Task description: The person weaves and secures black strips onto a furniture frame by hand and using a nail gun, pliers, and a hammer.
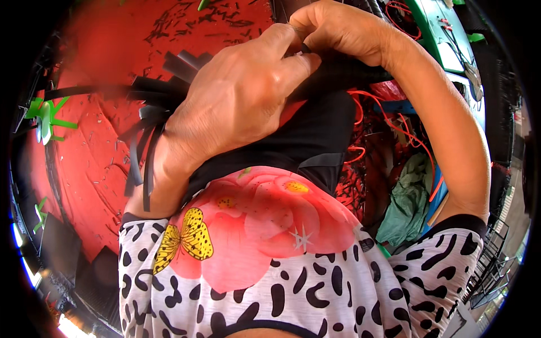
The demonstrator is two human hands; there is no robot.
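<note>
Hands, left (236, 101) and right (338, 31), pinching black strips (163, 90), red mat (107, 50) beneath, red wires (394, 124) beside

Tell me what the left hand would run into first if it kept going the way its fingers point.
The left hand points up and right, fingers already against the right hand over the black strips. It would likely press into the right hand's fingers first; depth is unclear.
</note>
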